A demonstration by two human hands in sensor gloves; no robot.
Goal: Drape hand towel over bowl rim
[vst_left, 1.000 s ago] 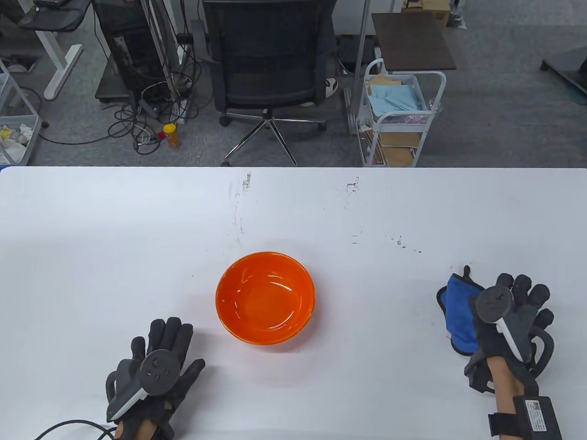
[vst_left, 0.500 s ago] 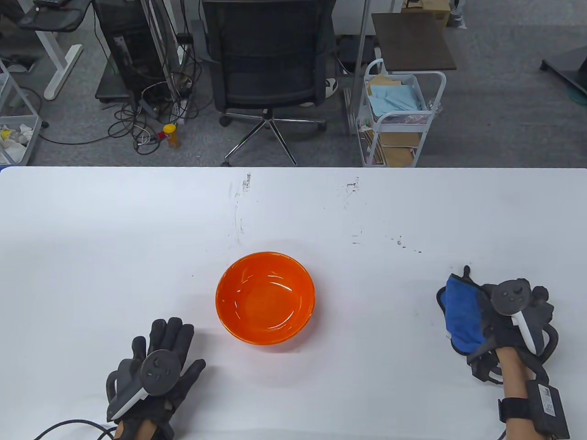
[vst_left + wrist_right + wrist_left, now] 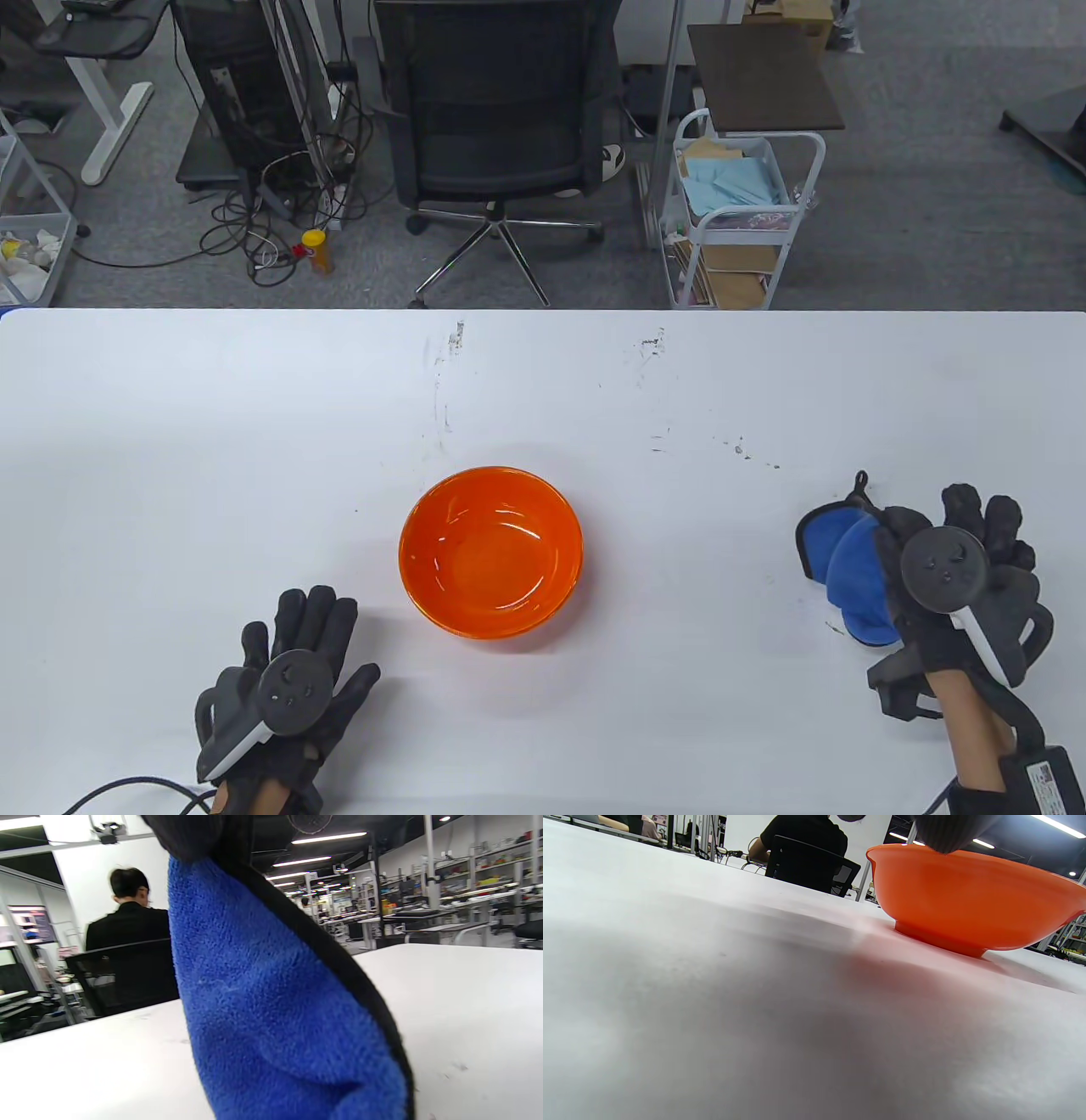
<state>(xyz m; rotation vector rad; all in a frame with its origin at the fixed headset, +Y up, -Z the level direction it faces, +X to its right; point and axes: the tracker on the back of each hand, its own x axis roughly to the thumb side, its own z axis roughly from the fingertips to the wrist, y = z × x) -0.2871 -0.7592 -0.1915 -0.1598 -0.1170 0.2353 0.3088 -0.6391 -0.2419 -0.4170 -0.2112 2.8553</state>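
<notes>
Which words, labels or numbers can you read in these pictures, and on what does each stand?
None can be read.
White label on the box strapped to the right wrist: print and a code square, too small to read.
Wall poster in the right wrist view: blurred.
Bowl, towel, table: no print visible.

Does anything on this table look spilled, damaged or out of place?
Nothing spilled. The orange bowl stands upright and looks empty. The right hand grips the bunched blue towel. Only oddity: dark scuff marks on the white table.
</notes>
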